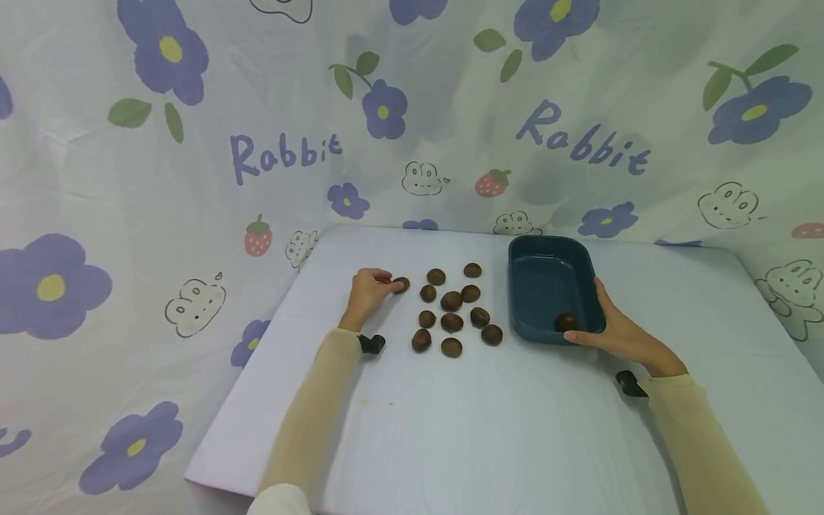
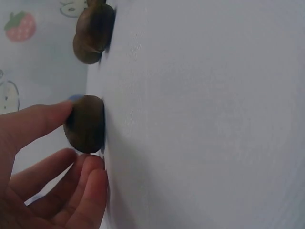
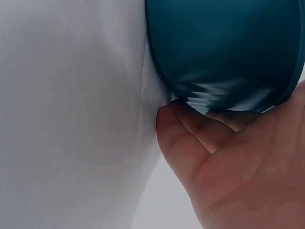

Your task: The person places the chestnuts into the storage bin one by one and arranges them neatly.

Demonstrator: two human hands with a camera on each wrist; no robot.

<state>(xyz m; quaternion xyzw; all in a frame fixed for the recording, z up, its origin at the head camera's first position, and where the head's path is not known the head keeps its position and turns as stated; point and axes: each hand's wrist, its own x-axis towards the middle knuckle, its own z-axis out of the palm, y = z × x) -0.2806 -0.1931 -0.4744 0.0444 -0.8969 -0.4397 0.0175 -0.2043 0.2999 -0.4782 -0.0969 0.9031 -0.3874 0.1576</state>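
At the left end of a loose group of nuts, my left hand point(image 1: 368, 295) has its thumb and fingers around a brown chestnut point(image 1: 402, 285). In the left wrist view the thumb presses one side of that chestnut point(image 2: 86, 125), which sits at the tabletop, and the curled fingers are at its other side. My right hand point(image 1: 623, 337) grips the near right corner of a dark teal rectangular dish point(image 1: 547, 275), thumb along the front rim and fingers at the right outer wall. One chestnut point(image 1: 566, 322) lies inside the dish, close to that thumb.
Several more chestnuts point(image 1: 452, 323) are scattered on the white-covered table point(image 1: 450, 429) between my hands, left of the dish. A flower-and-rabbit printed curtain point(image 1: 418, 107) hangs behind the table and down its left side. The table's left edge slants toward me.
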